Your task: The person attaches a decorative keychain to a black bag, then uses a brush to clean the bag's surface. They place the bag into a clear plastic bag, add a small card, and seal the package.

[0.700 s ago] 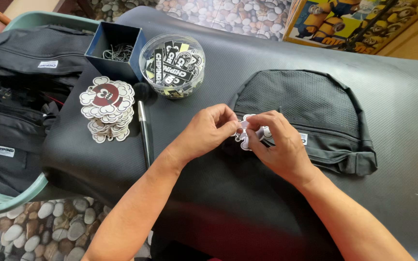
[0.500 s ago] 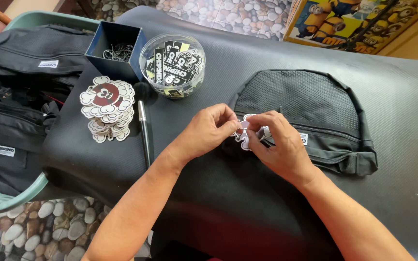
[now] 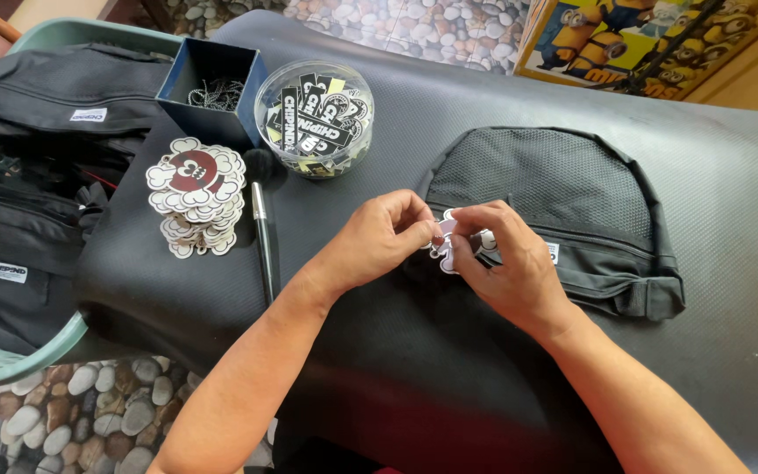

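While both hands pinched it, the white tag [image 3: 446, 254] lay between the left hand [image 3: 379, 241] and right hand [image 3: 506, 263], beside the black pouch [image 3: 554, 211], mid-desk.

- left hand [image 3: 385, 239] curled, thumb and forefinger pinched, forearm reaching in from lower left
- right hand [image 3: 504, 263] fingertips meeting left's, pinched too

We see a black mesh-cloth pouch [image 3: 554, 206] with woven matt fabric, a glossy clear plastic round tub [image 3: 314, 118], and smooth white-and-red paper cut-out tags [image 3: 196, 195].
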